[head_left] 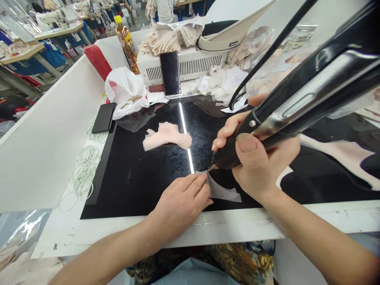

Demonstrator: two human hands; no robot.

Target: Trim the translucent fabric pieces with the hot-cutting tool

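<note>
A black and silver corded hand tool (pixel 285 103) with a narrow pointed tip slants down from the upper right, very close to the camera. My right hand (pixel 258 158) is wrapped round its lower body, the thumb across the top. Its tip meets the upper edge of a sheer greyish fabric piece (pixel 224 190) on the black work surface (pixel 133 182). With bent fingers close together, my left hand (pixel 184 202) holds down the left end of this piece and hides part of it. Beyond it lies a layered stack of pale pink fabric pieces (pixel 168 136).
Pale green elastic loops (pixel 84 170) and a dark phone (pixel 103 118) lie along the left edge. Another phone (pixel 170 73) leans on a white vented box (pixel 190 65). A plastic bag (pixel 126 91), drink bottle (pixel 127 43) and cut fabric (pixel 338 154) surround the work surface.
</note>
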